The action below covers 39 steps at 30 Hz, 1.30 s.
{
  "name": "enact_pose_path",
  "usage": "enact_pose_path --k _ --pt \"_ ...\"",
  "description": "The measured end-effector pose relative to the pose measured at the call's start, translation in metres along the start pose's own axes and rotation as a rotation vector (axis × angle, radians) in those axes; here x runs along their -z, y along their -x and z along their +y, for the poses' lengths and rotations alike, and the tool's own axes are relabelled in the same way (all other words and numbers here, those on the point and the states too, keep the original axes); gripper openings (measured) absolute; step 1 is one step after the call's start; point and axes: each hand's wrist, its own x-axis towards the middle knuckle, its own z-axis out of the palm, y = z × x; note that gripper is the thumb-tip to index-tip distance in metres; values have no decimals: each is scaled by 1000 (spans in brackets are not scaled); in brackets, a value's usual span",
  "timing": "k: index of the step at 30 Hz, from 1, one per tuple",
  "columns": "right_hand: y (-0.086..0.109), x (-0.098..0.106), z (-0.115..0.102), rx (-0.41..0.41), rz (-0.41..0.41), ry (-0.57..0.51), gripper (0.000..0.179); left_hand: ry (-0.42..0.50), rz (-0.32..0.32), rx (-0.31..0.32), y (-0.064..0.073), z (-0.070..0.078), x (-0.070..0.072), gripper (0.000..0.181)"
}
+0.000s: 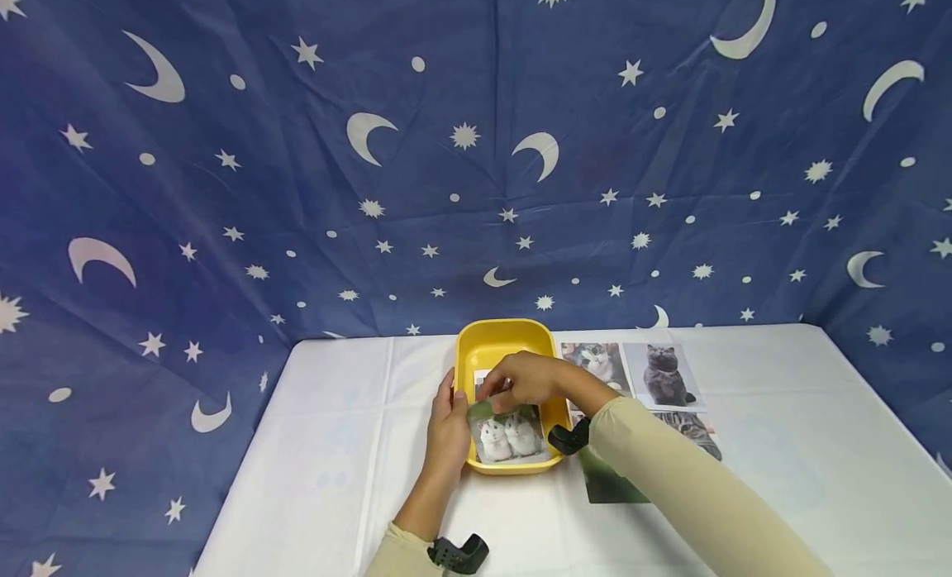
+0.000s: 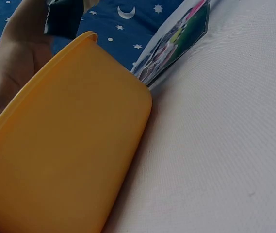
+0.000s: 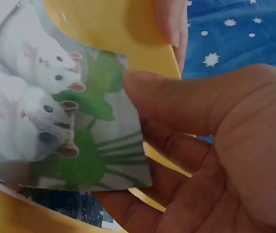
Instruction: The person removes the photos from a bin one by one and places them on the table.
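Observation:
My right hand (image 1: 526, 377) pinches the top edge of a picture card (image 1: 509, 436) that shows two white hamsters against green leaves. In the right wrist view, the thumb (image 3: 176, 99) lies over the card's face, with fingers behind it. The card is inside or just above a yellow plastic bin (image 1: 506, 326). Under it other cards are partly visible in the bin, mostly hidden. My left hand (image 1: 446, 432) holds the bin's left wall, thumb at the rim and fingers along the outside.
Right of the bin, several photo cards lie on the white tablecloth (image 1: 320, 453), among them a grey cat card (image 1: 664, 377) and a white-and-grey cat card (image 1: 595, 362). My right forearm covers some of them. A blue star-and-moon cloth (image 1: 461, 172) hangs behind.

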Motion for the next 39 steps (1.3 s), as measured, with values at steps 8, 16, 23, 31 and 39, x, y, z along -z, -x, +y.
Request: enact_pose_path --k 8,16,23,31,39 --pt "31 -7 1 21 141 -32 40 1 -3 22 -1 0 -2 52" --pt "43 -12 3 -23 452 -123 32 0 2 57 1 1 -1 52" --pt "65 -7 11 -62 660 -356 17 -6 26 40 0 3 -3 51" --pt "108 2 43 -129 717 -555 40 -6 26 17 1 1 -2 51" --pt "171 11 84 -174 705 -788 56 13 13 -1 1 2 -1 51"
